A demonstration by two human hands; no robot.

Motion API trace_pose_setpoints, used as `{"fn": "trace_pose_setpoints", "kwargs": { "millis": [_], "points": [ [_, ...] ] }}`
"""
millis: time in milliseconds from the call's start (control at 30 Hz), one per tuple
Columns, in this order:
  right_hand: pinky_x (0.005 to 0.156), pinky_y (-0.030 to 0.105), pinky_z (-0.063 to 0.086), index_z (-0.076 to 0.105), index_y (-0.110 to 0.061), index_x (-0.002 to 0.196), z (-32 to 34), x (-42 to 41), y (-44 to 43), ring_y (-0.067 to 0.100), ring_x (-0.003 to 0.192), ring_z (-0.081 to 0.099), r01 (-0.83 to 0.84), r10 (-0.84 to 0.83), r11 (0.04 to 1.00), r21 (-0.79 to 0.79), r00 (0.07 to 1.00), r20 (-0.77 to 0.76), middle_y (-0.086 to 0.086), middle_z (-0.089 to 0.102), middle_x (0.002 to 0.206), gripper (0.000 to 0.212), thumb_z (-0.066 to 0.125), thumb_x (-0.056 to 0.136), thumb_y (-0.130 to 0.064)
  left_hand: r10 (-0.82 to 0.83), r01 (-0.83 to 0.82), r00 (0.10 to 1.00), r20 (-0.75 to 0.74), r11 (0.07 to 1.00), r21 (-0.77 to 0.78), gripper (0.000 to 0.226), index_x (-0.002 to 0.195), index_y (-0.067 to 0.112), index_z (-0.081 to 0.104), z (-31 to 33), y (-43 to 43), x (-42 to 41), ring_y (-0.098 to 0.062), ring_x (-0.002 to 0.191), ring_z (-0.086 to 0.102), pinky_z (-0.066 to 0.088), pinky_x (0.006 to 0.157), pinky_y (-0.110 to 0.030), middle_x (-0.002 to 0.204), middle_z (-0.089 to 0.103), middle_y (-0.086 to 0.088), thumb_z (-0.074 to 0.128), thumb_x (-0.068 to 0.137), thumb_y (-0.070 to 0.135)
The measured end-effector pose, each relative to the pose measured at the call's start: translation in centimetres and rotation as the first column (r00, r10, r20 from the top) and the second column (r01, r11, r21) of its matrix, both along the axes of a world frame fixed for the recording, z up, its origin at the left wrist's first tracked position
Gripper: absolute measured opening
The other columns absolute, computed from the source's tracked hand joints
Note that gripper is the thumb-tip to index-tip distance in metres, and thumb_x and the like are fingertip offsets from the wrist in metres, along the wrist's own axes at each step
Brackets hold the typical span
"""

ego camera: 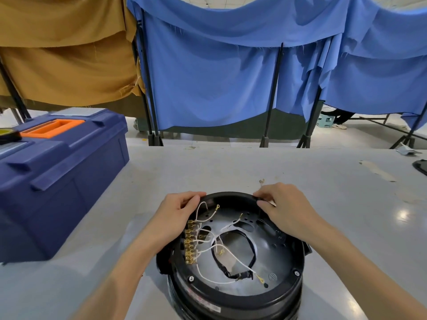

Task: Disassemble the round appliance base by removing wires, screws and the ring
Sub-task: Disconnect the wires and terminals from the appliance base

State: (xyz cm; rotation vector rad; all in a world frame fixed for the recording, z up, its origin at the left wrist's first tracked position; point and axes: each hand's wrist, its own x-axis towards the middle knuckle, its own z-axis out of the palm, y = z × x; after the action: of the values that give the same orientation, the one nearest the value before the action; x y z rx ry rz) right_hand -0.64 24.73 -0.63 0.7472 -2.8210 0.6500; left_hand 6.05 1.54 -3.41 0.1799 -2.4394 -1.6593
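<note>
Our round appliance base at the near edge of the grey table, loose white wires inside, our left hand and right hand curled over its black ring at the far rim, blue toolbox left, blue cloth far behind

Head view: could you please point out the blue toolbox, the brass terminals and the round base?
blue toolbox [76,204], head view, side wall.
brass terminals [190,242], head view, middle of the row.
round base [231,299], head view, near rim.
</note>
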Motion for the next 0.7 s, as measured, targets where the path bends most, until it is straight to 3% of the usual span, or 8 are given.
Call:
{"fn": "trace_pose_setpoints", "kwargs": {
  "millis": [67,200,267,333,433,600,700],
  "points": [
    [0.094,0.027,0.038,0.070,-0.022,0.111,0.9,0.9,-1.2,0.016,0.110,0.051,-0.107,0.101,0.991,-0.083,0.992,-0.075,-0.007,0.069,0.109,0.021,0.059,0.093,-0.018,0.014,-0.013,1.000,-0.008,0.998,0.057,0.025,0.112,0.027,0.070,-0.2,-0.2,0.2,-0.007,0.100,0.068,0.051,0.093,-0.028,0.103,0.074,0.009,0.049,0.100,0.024],
    [0.079,0.007,0.037,0.076,-0.017,0.098,2.5,2.6,-4.7,0.003,0.083,0.052,-0.382,0.378,0.914,-0.138,0.924,-0.053,-0.004,0.074,0.093,0.013,0.066,0.089,-0.018,-0.037,0.037,0.999,-0.002,0.980,0.195,0.025,0.112,0.025,0.071,-0.5,-0.7,0.6,-0.010,0.098,0.070,0.051,0.095,-0.035,0.102,0.075,0.006,0.049,0.099,0.025],
    [0.082,0.017,0.045,0.076,-0.017,0.097,2.4,2.7,-6.5,0.008,0.084,0.058,-0.445,0.446,0.894,-0.057,0.895,0.009,-0.001,0.074,0.091,0.013,0.068,0.088,-0.022,-0.017,0.025,0.999,-0.045,0.983,0.180,0.023,0.109,0.024,0.073,-0.7,-0.6,0.8,-0.010,0.096,0.070,0.052,0.092,-0.034,0.100,0.076,0.006,0.052,0.098,0.022],
    [0.081,0.031,0.050,0.076,-0.017,0.094,2.0,2.8,-7.9,0.016,0.085,0.063,-0.453,0.451,0.891,0.009,0.889,0.079,0.000,0.074,0.088,0.014,0.069,0.087,-0.026,0.096,-0.080,0.990,-0.101,0.985,0.153,0.019,0.093,0.026,0.077,-1.1,-0.5,1.0,-0.011,0.086,0.072,0.055,0.084,-0.033,0.088,0.077,0.005,0.060,0.094,0.019],
    [0.068,0.026,0.047,0.073,-0.015,0.087,1.3,2.9,-8.9,0.015,0.073,0.061,-0.437,0.433,0.899,0.011,0.893,0.124,-0.003,0.065,0.074,0.013,0.072,0.084,-0.027,0.197,-0.179,0.975,-0.106,0.971,0.156,0.019,0.075,0.029,0.079,-1.4,-0.7,1.4,-0.013,0.074,0.072,0.056,0.072,-0.032,0.076,0.076,0.004,0.067,0.088,0.022],
    [0.050,0.011,0.036,0.069,-0.016,0.073,1.4,2.6,-9.1,0.000,0.050,0.052,-0.414,0.422,0.907,-0.083,0.879,0.224,-0.010,0.058,0.058,0.006,0.071,0.079,-0.014,0.084,-0.057,0.994,-0.074,0.949,0.310,0.017,0.083,0.031,0.079,-1.8,-1.0,2.1,-0.017,0.082,0.074,0.055,0.071,-0.026,0.085,0.077,-0.001,0.065,0.088,0.023],
    [0.046,0.010,0.035,0.069,-0.011,0.071,1.4,2.4,-9.2,-0.001,0.044,0.049,-0.391,0.417,0.909,-0.147,0.855,0.307,-0.005,0.060,0.056,0.006,0.070,0.075,-0.008,0.094,-0.060,0.992,-0.089,0.944,0.324,0.016,0.087,0.030,0.079,-2.1,-0.7,2.3,-0.015,0.084,0.074,0.055,0.075,-0.029,0.087,0.077,0.000,0.064,0.090,0.025]
  ]
}}
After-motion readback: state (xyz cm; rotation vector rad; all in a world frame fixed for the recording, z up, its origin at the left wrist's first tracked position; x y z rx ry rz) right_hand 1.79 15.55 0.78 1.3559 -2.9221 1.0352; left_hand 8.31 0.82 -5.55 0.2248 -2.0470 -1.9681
